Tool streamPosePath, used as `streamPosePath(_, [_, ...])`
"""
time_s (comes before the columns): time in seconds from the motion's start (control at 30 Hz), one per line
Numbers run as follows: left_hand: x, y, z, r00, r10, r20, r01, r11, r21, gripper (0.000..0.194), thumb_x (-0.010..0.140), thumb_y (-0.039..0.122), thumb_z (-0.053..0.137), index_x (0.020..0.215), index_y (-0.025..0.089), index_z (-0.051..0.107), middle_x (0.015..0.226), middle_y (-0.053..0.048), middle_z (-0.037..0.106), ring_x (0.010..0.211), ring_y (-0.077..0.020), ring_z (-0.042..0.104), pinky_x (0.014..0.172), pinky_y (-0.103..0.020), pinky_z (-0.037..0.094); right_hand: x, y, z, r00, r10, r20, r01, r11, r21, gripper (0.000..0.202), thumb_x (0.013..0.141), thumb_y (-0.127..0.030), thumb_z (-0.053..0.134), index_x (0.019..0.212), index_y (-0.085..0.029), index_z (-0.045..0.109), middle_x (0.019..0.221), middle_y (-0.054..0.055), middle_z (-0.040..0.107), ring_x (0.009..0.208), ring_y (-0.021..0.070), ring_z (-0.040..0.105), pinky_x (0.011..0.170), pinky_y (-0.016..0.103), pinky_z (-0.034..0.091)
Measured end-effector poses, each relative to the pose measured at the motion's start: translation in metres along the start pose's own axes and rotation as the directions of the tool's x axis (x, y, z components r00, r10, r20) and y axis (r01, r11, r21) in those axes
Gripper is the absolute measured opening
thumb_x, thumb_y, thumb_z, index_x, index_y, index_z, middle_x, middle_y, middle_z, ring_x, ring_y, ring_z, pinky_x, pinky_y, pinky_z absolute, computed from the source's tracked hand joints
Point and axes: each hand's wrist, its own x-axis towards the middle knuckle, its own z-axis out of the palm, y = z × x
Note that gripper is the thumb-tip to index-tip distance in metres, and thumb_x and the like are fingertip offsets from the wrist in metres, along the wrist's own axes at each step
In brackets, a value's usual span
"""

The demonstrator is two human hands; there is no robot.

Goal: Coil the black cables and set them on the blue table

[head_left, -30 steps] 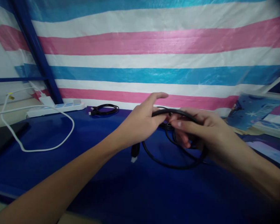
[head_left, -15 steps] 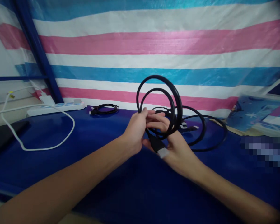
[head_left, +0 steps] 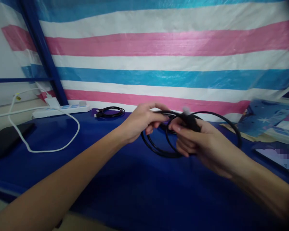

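Note:
Above the table, both my hands hold a loosely coiled black cable with a wide plug like an HDMI one. My left hand pinches the coil's upper left side between thumb and fingers. In my right hand, the fingers close round the cable near its black plug, which points up and left and ends in a blurred pale tip. One loop arches out to the right over my right wrist. More black cable lies behind my hands, largely hidden by them.
Another coiled black cable lies at the back of the blue table. A white power strip, a white cord and a dark flat object are at left. A phone-like device and a blue packet sit at right.
The coil has tipped down from upright and spread out. My right hand has moved right with the plug, which now points up instead of down. My left hand has risen slightly.

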Motion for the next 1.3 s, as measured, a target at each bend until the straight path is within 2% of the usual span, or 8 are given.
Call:
streamPosePath(0.2, [-0.008,0.008,0.009,0.992,-0.011,0.122,-0.017,0.973,0.231,0.016,0.071,0.011,0.056,0.083,0.02,0.057,0.052,0.007,0.049,0.034,-0.0029,0.035,0.037,-0.018,0.025,-0.003,-0.004,-0.01,0.981,0.182,0.064,-0.162,0.957,-0.242,0.02,0.084,-0.027,0.055,0.067,-0.016,0.052,0.051,-0.004,0.044,0.037,0.0048,0.029,0.036,0.02,0.024])
streamPosePath(0.4, [-0.017,0.008,0.025,0.963,0.126,0.239,-0.186,0.952,0.245,0.036,0.072,0.025,0.068,0.107,0.025,0.064,0.081,-0.001,0.067,0.072,-0.0146,0.062,0.063,-0.022,0.044,0.001,0.0,-0.016,0.992,-0.12,0.045,0.126,0.84,-0.528,0.025,0.066,-0.01,0.059,0.089,-0.02,0.062,0.072,0.0,0.061,0.06,0.0135,0.055,0.05,0.022,0.042])
streamPosePath(0.7, [-0.01,0.01,0.02,0.923,0.247,-0.295,-0.271,0.962,-0.042,0.015,0.076,0.029,0.058,0.086,0.022,0.065,0.046,0.007,0.04,0.033,-0.0036,0.027,0.038,-0.019,0.025,-0.002,-0.007,-0.008,0.997,-0.062,-0.042,0.061,0.998,-0.015,0.01,0.082,-0.023,0.056,0.09,-0.018,0.059,0.044,-0.01,0.036,0.036,0.0065,0.035,0.047,0.023,0.044])
streamPosePath(0.83, [-0.011,0.017,0.009,0.994,0.105,-0.026,-0.108,0.972,-0.207,0.025,0.075,0.029,0.053,0.096,0.021,0.063,0.045,0.006,0.044,0.036,-0.0062,0.035,0.043,-0.021,0.033,-0.001,-0.015,-0.017,0.974,-0.166,-0.153,0.135,0.971,-0.198,0.011,0.08,-0.027,0.059,0.087,-0.019,0.062,0.046,-0.009,0.033,0.036,0.0063,0.028,0.036,0.021,0.025])
streamPosePath(0.97, [-0.01,0.016,0.002,0.928,-0.042,0.371,0.082,0.992,-0.094,0.032,0.068,0.024,0.061,0.1,0.02,0.062,0.067,-0.002,0.066,0.06,-0.0148,0.061,0.061,-0.027,0.047,-0.002,-0.02,-0.029,0.9,-0.409,-0.153,0.213,0.718,-0.663,0.02,0.072,-0.014,0.053,0.086,-0.02,0.066,0.07,0.001,0.064,0.058,0.0156,0.057,0.05,0.026,0.039])
streamPosePath(1.13, [-0.007,0.005,0.019,0.955,-0.146,0.258,0.089,0.971,0.222,0.017,0.068,0.028,0.068,0.067,0.018,0.054,0.051,0.005,0.05,0.043,-0.0074,0.046,0.043,-0.021,0.035,-0.001,-0.001,-0.02,0.921,-0.389,0.021,0.168,0.349,-0.922,0.042,0.064,-0.01,0.049,0.104,-0.015,0.062,0.077,0.009,0.07,0.066,0.0289,0.064,0.056,0.035,0.041])
streamPosePath(1.2, [-0.007,0.001,0.025,0.972,-0.139,0.19,0.091,0.966,0.243,0.023,0.068,0.028,0.067,0.06,0.018,0.048,0.048,0.007,0.041,0.038,-0.0043,0.035,0.037,-0.019,0.024,-0.001,0.004,-0.015,0.928,-0.373,0.02,0.177,0.392,-0.903,0.044,0.065,-0.008,0.05,0.107,-0.016,0.06,0.081,0.009,0.07,0.069,0.0282,0.065,0.056,0.033,0.041])
streamPosePath(1.3, [-0.006,0.002,0.025,0.993,-0.074,0.096,0.059,0.987,0.15,0.017,0.068,0.02,0.064,0.058,0.016,0.05,0.047,0.008,0.034,0.037,-0.0017,0.025,0.036,-0.018,0.015,0.0,-0.001,-0.013,0.948,-0.308,-0.086,0.17,0.714,-0.679,0.03,0.071,-0.013,0.055,0.1,-0.019,0.06,0.071,0.003,0.066,0.06,0.0204,0.062,0.05,0.028,0.042])
